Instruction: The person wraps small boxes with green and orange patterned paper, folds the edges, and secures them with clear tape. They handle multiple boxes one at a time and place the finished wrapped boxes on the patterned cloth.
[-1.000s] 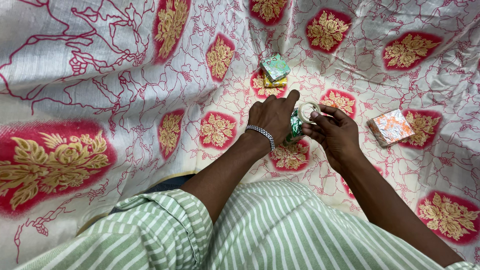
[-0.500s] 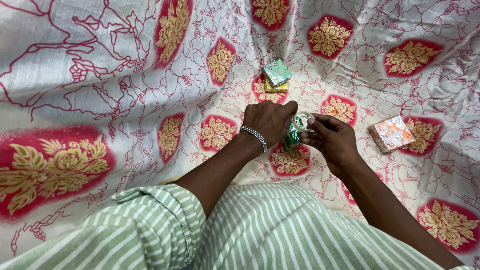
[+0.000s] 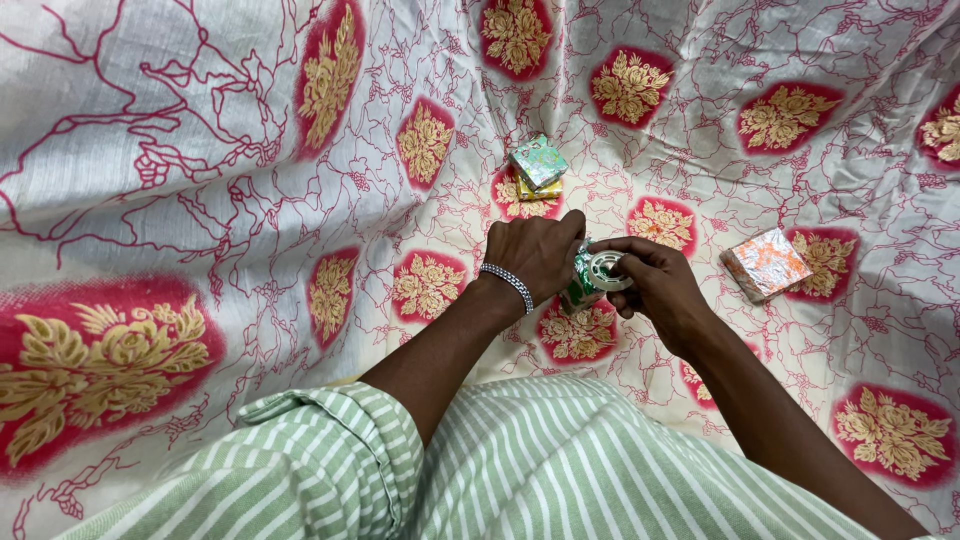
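Clear tape roll (image 3: pixel 605 268) — shiny green foil-wrapped box (image 3: pixel 581 283) — both hands (image 3: pixel 535 255)

A patterned cloth (image 3: pixel 200 150) covers the whole surface. Near its middle, the left hand (image 3: pixel 535 255) and right hand (image 3: pixel 650 285) meet around a small wrapped box (image 3: pixel 578 285) and a tape roll (image 3: pixel 606 270). Behind the hands lie two wrapped boxes, one stacked on the other (image 3: pixel 537 165). To the right of the hands, well apart, lies another wrapped box (image 3: pixel 765 263).
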